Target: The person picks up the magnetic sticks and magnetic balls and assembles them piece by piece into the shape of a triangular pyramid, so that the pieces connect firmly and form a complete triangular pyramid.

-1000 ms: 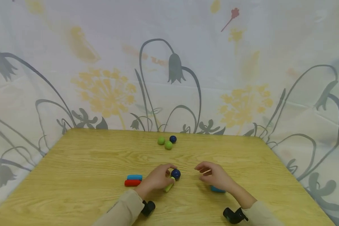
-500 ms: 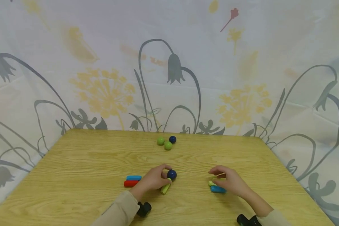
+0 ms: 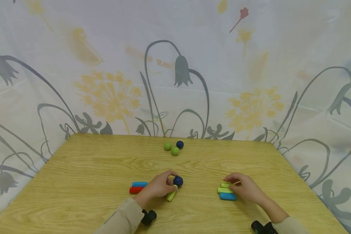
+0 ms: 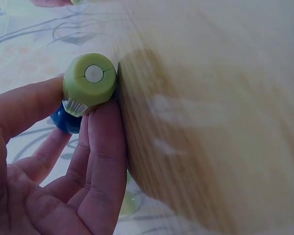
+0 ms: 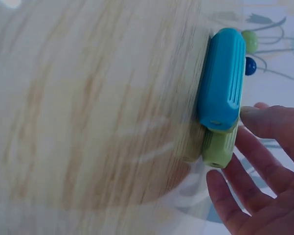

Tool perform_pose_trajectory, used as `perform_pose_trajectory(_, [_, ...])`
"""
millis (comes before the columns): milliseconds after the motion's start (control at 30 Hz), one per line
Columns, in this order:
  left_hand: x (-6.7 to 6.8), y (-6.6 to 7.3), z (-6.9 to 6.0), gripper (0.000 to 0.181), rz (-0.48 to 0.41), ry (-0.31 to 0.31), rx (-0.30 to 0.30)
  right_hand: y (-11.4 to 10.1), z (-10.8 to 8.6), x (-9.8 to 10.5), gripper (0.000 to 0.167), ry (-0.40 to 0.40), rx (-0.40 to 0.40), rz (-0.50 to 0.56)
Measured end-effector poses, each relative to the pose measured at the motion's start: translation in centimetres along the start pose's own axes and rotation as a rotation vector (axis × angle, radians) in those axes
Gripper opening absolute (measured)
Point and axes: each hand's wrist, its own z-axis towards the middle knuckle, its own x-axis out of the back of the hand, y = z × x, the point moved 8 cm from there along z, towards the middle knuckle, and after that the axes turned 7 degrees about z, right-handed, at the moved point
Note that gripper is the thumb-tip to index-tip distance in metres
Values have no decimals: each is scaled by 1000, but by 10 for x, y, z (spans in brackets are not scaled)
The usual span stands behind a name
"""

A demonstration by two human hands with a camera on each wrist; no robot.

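My left hand (image 3: 161,184) pinches a yellow-green magnetic rod (image 3: 171,196) between thumb and fingers. The rod slants on the table, with a dark blue ball (image 3: 178,181) at its far end. In the left wrist view the rod's end (image 4: 90,78) faces the camera, showing a round silvery magnet. My right hand (image 3: 247,188) has thumb and fingers around the right end of the farther of two yellow-green rods (image 3: 224,184); the fingers partly hide the contact. A blue rod (image 3: 227,196) lies in front of them. The right wrist view shows this blue rod (image 5: 222,78) nearest.
A blue rod (image 3: 139,184) and a red rod (image 3: 136,190) lie left of my left hand. Two green balls (image 3: 167,146) and another dark blue ball (image 3: 179,144) sit together at the back of the wooden table (image 3: 105,159). A flower-printed cloth (image 3: 120,65) hangs behind.
My right hand has moved right and slightly nearer, onto the rods there, uncovering the blue and yellow-green ones. The left hand with its rod and the blue ball has shifted slightly left.
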Motion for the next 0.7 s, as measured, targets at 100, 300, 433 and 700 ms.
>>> perform_pose_trajectory(100, [-1,-2,0,38,-10,-16,6,5,2,-1,18,-35,-1,-17])
perform_pose_trajectory(300, [-2,-2,1,37,-42,-39,1,8,6,-1,18,-96,12,-48])
perform_pose_trajectory(433, [-2,-1,1,38,-39,-43,1,5,9,0,18,-82,7,-64])
perform_pose_trajectory(700, [0,-1,-1,37,-16,-33,20,-15,19,-8,20,-52,34,-8])
